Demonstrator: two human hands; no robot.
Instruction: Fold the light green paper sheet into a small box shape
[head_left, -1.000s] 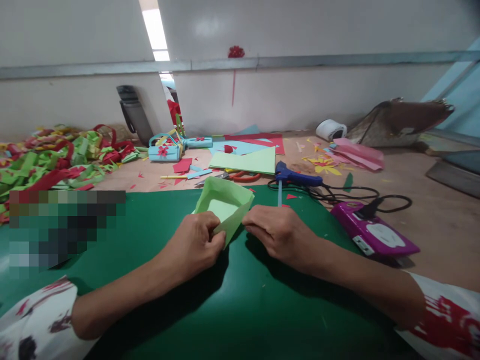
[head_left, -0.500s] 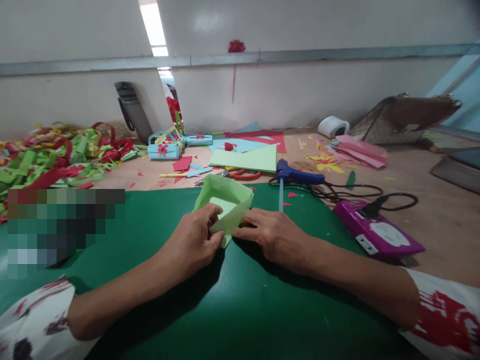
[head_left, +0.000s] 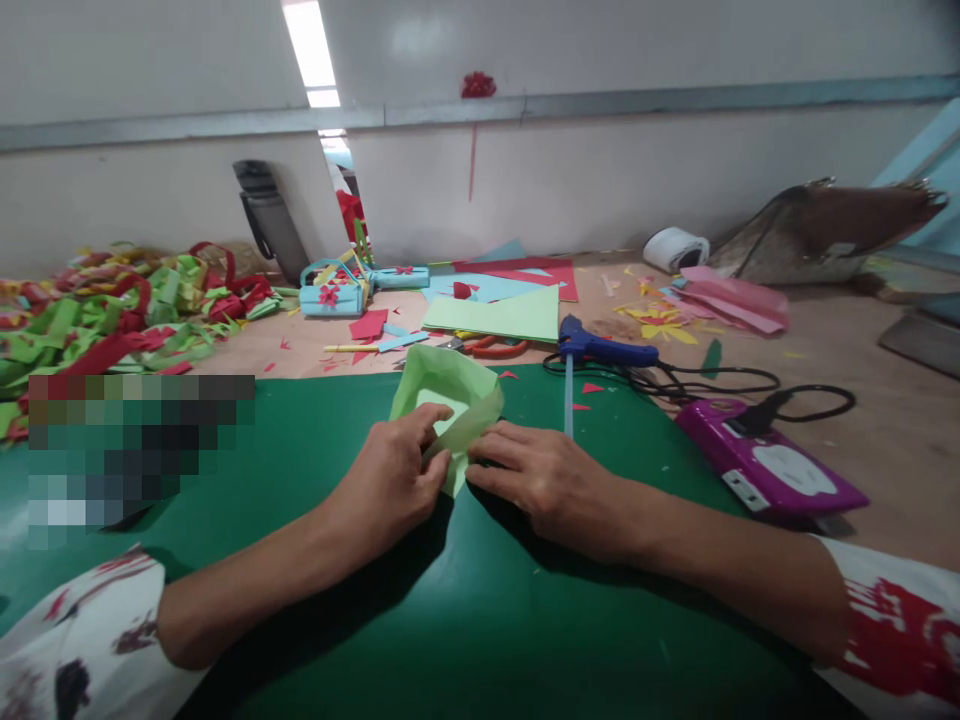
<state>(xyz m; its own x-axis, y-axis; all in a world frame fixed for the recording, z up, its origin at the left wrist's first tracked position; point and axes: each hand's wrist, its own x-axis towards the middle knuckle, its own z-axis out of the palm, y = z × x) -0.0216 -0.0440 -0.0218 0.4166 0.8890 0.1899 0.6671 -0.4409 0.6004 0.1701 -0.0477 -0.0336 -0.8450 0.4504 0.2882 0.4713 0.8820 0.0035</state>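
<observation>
A light green folded paper box (head_left: pixel 480 405) sits tilted on the green mat (head_left: pixel 450 620), its top open toward the camera. My left hand (head_left: pixel 401 465) is closed on the box's near left side, the fingers reaching inside over the wall and the thumb outside. My right hand (head_left: pixel 536 480) presses its fingertips against the near right corner, fingers together. A paper flap points down between the two hands. The fingertips of the right hand are partly hidden behind the paper.
Beyond the mat lie a blue glue gun (head_left: pixel 607 347), orange-handled pliers (head_left: pixel 491 346) and light green paper sheets (head_left: pixel 495 315). A purple power strip (head_left: pixel 772 460) with a black cable stands at right. Paper strips (head_left: pixel 150 310) pile up at left near a grey bottle (head_left: pixel 271 220).
The box's right wall has bent and its rim now curves more. My right fingers have moved slightly along the corner; the left hand keeps its grip. The view has shifted slightly.
</observation>
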